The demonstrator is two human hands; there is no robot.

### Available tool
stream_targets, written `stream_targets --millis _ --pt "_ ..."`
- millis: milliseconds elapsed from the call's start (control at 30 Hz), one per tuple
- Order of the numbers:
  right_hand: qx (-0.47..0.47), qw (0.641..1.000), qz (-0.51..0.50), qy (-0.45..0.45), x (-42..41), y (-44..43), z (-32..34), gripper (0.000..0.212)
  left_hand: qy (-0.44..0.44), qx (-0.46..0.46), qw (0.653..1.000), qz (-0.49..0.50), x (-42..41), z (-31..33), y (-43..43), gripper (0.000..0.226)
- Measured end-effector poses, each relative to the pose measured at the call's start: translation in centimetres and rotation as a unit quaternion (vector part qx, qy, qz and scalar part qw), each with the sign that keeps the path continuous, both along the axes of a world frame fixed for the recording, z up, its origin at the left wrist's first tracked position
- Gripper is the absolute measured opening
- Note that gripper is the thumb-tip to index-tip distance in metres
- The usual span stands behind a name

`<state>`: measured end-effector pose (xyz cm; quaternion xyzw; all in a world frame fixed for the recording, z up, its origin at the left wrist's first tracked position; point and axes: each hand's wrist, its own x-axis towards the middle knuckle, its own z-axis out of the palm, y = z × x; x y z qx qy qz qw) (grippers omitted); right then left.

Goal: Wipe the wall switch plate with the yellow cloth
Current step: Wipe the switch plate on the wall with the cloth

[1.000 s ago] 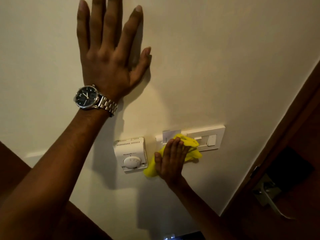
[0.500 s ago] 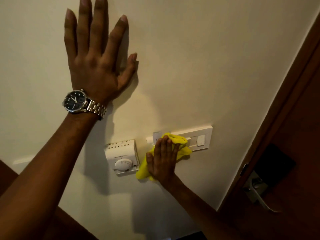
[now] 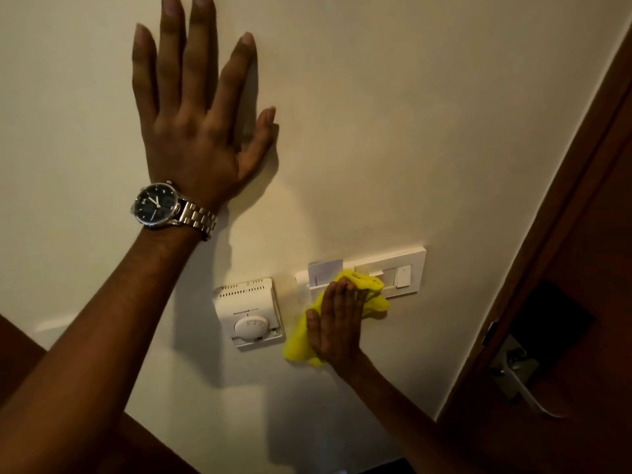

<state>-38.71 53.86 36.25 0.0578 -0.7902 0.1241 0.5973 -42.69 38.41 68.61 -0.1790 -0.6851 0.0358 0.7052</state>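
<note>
Right hand (image 3: 337,325) slid lower, yellow cloth (image 3: 371,285) beneath it on switch plate (image 3: 413,268)

A white thermostat (image 3: 249,313) with a round dial sits on the cream wall (image 3: 376,114). Off to the right is a brown wooden door (image 3: 581,234) with a silver door handle (image 3: 523,381). A wristwatch (image 3: 160,205) with a dark face and a shiny metal band is up on the left.
</note>
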Motion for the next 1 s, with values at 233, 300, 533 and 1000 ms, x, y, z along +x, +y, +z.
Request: stream_targets --millis 233,300,533,1000 --pt "0.075 0.997 0.016 0.031 -0.1 0.8 0.0 0.067 -0.003 -0.004 1.000 -0.001 -0.1 -0.1 -0.2 0.060" --pt "0.066 0.998 0.007 0.014 0.2 2.4 0.3 0.067 -0.002 -0.001 1.000 0.000 -0.2 0.0 -0.3 0.060" --pt "-0.183 0.981 0.027 -0.053 0.7 -4.2 2.2 0.068 -0.001 -0.003 1.000 -0.006 0.0 -0.1 0.0 0.059" --pt "-0.157 0.987 0.001 -0.035 0.2 -3.7 1.8 0.067 -0.008 -0.003 1.000 -0.008 0.0 0.0 0.0 0.061"
